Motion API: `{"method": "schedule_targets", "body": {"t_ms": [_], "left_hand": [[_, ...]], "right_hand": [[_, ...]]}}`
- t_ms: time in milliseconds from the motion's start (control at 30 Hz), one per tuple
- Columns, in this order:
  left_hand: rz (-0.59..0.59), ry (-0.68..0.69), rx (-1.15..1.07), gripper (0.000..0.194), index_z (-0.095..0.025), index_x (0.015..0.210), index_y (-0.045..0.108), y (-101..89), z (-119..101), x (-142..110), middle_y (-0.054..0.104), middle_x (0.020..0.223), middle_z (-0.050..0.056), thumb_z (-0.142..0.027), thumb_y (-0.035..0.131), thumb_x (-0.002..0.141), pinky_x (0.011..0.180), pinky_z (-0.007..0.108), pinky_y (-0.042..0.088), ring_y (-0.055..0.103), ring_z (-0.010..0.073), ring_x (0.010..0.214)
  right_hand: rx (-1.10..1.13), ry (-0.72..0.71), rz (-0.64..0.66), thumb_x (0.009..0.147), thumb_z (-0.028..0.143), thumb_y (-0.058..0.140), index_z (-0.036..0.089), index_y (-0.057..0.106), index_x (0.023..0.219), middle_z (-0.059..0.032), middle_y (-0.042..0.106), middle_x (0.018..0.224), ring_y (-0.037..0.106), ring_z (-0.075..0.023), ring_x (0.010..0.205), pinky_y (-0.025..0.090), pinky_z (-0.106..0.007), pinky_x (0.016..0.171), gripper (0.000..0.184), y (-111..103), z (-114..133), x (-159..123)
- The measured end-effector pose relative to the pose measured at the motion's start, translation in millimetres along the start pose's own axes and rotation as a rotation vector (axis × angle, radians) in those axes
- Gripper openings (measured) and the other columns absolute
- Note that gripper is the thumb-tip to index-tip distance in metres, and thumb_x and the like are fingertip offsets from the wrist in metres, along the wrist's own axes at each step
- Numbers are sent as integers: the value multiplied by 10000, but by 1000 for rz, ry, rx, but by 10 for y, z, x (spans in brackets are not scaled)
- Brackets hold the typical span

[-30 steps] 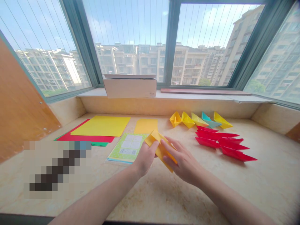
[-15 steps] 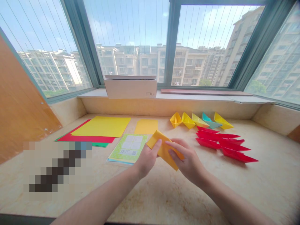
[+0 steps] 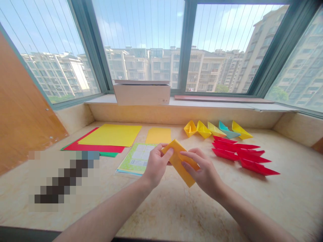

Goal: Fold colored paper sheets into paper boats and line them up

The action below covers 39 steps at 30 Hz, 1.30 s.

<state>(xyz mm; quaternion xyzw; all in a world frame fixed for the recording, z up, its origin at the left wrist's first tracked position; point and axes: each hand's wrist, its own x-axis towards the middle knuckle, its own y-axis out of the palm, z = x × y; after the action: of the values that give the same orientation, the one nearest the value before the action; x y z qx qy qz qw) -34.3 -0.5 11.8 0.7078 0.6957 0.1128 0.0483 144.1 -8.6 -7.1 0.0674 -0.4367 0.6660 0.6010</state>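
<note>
Head view: a folded piece of orange-yellow paper is held up between the two grips, above the table, tilted so that its lower corner is pointed toward the table's near edge. By the left grip its upper left side is pinched, the thumb being laid along the front face and fingers being tucked behind, with nothing but the paper between them. By the right grip its right side is covered; thumb and forefinger are rested on the front face, a little apart, and whether the paper is clasped from behind cannot be told.

The paper can be judged very light, and stiff enough in its layers to be held by one edge without drooping. Little slipping is to be expected against bare skin, though stray creases could be caused by a hard squeeze. Hold is best taken at the folded edges, thumb in front and fingers behind, where all layers can be caught; if one layer alone were pulled, the folds could be loosened.

Just beside the left grip, on its left, a green packet is laid. Well to the right of the right grip, red paper boats are grouped.
</note>
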Motion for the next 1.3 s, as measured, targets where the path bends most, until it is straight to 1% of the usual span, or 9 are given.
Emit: {"method": "schedule_targets", "body": {"t_ms": [133,267,433,567,800,1000,1133,1233,1300], "left_hand": [[18,6,2,409,-169,1059,566,-2,-23,-1,732,780,33,-401,739,769,608,288,567,677,165,635],[40,28,27,368,-155,1017,594,-15,-16,0,717,803,37,-421,713,792,628,299,575,685,178,683],[17,42,75,345,-138,931,641,-32,-25,13,704,804,42,-456,694,809,622,273,563,677,175,703],[30,26,34,366,-125,948,670,-19,-61,14,724,810,53,-445,729,780,676,275,564,684,175,715],[28,29,-11,409,-119,979,674,-11,-77,14,730,774,56,-453,751,756,651,272,557,682,168,654],[3,40,15,401,-122,943,676,-10,-86,11,719,742,44,-464,750,747,619,259,549,671,162,632],[-13,56,46,368,-128,918,670,-23,-71,20,704,731,34,-459,730,769,616,242,545,660,151,644],[-46,68,73,350,-137,833,648,-45,-53,36,681,698,22,-470,730,764,583,232,537,644,143,619],[-58,74,76,355,-141,796,633,-57,-46,47,673,692,19,-480,731,758,568,231,537,637,140,606]], "right_hand": [[4,-15,-2,924,231,574,276,656,1216,-62,601,1015,629,-204,913,560,-347,778,307,-5,-23,1],[2,-32,9,938,232,554,286,662,1239,-65,573,1024,620,-191,905,565,-335,760,324,-12,-48,-9],[-3,-23,60,948,246,534,317,641,1275,-67,555,1062,625,-189,896,582,-353,769,352,-14,-34,-24],[-26,-31,51,960,265,511,312,624,1296,-72,556,1076,633,-198,909,584,-363,771,358,-25,-9,-20],[-44,-26,92,980,298,478,322,537,1382,-83,539,1137,629,-208,951,588,-385,816,407,-46,-3,-19],[-68,-52,126,990,286,454,340,538,1379,-82,502,1170,622,-183,880,593,-365,760,401,-41,-54,-44],[-49,-29,162,988,279,452,350,537,1377,-83,500,1186,626,-194,905,586,-380,776,405,-35,-58,-49],[8,7,153,976,278,475,337,528,1382,-85,538,1199,620,-223,1019,561,-402,870,414,-37,-15,-35],[84,72,130,963,295,508,323,483,1413,-83,588,1175,620,-231,1048,548,-406,896,451,-43,20,-20]]}}
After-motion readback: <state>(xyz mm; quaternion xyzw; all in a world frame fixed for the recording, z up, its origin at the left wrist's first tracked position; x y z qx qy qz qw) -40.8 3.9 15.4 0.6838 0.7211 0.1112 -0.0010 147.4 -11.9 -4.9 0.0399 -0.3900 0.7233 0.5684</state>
